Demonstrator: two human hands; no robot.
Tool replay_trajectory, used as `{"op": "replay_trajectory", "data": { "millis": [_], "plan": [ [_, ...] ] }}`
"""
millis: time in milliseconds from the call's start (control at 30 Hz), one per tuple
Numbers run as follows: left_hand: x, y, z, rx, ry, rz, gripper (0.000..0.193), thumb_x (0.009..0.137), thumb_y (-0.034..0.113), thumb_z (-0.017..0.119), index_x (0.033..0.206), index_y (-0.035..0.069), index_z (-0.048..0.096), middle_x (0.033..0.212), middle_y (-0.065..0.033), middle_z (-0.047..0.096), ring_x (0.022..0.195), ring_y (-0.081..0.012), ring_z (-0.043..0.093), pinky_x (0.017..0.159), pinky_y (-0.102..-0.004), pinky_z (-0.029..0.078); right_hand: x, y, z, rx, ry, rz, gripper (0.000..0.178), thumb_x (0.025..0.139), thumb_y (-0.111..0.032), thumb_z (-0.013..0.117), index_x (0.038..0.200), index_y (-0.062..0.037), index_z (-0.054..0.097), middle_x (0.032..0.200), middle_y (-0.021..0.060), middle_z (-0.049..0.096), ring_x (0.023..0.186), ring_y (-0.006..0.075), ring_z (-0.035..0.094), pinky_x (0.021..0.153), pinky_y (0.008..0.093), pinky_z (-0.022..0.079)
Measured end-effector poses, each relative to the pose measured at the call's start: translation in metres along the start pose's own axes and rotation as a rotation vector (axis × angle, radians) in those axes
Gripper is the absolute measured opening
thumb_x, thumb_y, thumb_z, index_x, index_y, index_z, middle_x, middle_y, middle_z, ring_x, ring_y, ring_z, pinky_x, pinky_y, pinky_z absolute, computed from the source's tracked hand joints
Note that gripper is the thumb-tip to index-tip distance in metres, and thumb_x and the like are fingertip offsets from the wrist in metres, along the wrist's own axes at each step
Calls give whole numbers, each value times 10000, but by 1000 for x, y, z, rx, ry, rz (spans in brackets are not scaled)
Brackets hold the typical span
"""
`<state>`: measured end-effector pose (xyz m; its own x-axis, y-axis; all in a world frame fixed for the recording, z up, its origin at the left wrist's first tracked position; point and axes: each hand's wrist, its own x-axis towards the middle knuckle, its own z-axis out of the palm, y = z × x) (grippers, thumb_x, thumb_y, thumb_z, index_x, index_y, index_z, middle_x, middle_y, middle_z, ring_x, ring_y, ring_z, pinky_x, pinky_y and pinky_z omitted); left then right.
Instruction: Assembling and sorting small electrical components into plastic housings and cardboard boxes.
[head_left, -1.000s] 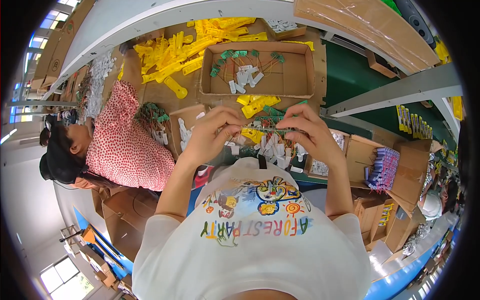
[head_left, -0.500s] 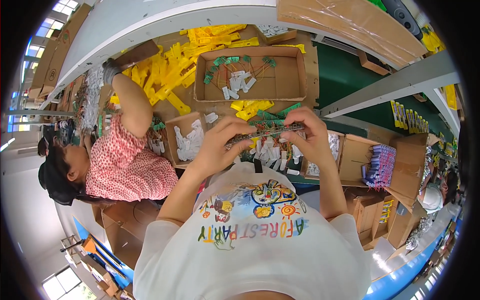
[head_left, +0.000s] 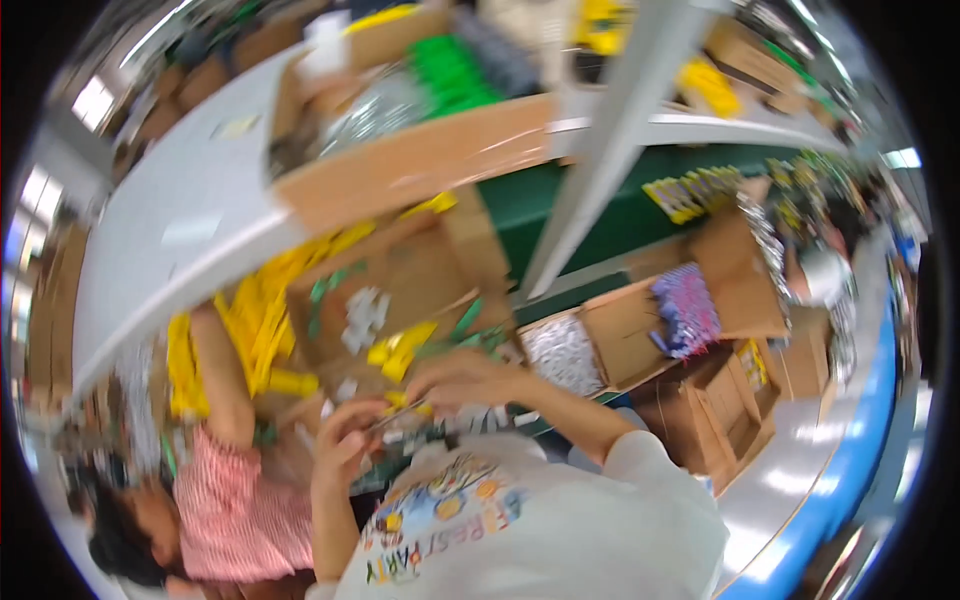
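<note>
My left hand point(head_left: 343, 442) and my right hand point(head_left: 465, 381) are closed on the two ends of a thin circuit board strip point(head_left: 398, 414), held tilted in front of my chest. Motion blur smears the strip's detail. Just beyond my hands lie yellow plastic pieces point(head_left: 402, 350) and, close by my right hand, green circuit boards point(head_left: 485, 338). A shallow cardboard tray point(head_left: 425, 262) behind them holds small white parts point(head_left: 366, 318) and green pieces. More white parts are partly hidden under my hands.
A co-worker's arm point(head_left: 224, 375) reaches into a yellow plastic pile point(head_left: 245, 335) at left. To the right stand a box of white parts point(head_left: 563, 355) and purple wired cylinders point(head_left: 687, 308) in a cardboard box. A metal post point(head_left: 597, 175) and shelf edge point(head_left: 240, 250) cross the far side.
The view has swung up and to the right and tilted, so my hands and the workbench appear lower and farther left. Both hands still hold the circuit board strip.
</note>
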<state>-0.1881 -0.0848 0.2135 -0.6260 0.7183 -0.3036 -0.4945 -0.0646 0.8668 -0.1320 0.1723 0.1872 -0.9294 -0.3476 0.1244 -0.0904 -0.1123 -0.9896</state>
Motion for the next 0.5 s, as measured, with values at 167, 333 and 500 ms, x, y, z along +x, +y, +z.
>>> {"op": "replay_trajectory", "data": {
  "millis": [167, 333, 500],
  "plan": [
    [-5, -12, 23, -135, 8, 130, 597, 713, 259, 684, 1173, -77, 504, 1218, -180, 502, 1097, -303, 519, 948, -421, 419, 2, 16, 26, 260, 246, 149, 235, 904, -199, 516, 1018, -22, 622, 747, 57, 636, 598, 85, 616, 551, 206, 499],
    [5, -20, 6, 68, 103, 141, 213, 914, 21, 427, 1062, -59, 558, 1100, -175, 556, 983, -279, 583, 802, -378, 521, 0, 13, 29, 214, 272, 148, 240, 912, -179, 518, 1000, 22, 615, 823, 95, 649, 643, 109, 631, 543, 239, 514],
    [23, -27, 19, 239, 292, 239, 206, 918, 32, 417, 1009, -40, 587, 983, -114, 593, 846, -191, 592, 744, -290, 495, 4, 14, 59, -588, 474, -198, 231, 879, -194, 504, 912, 25, 571, 753, 105, 604, 714, 281, 625, 611, 326, 508]
  ]
}}
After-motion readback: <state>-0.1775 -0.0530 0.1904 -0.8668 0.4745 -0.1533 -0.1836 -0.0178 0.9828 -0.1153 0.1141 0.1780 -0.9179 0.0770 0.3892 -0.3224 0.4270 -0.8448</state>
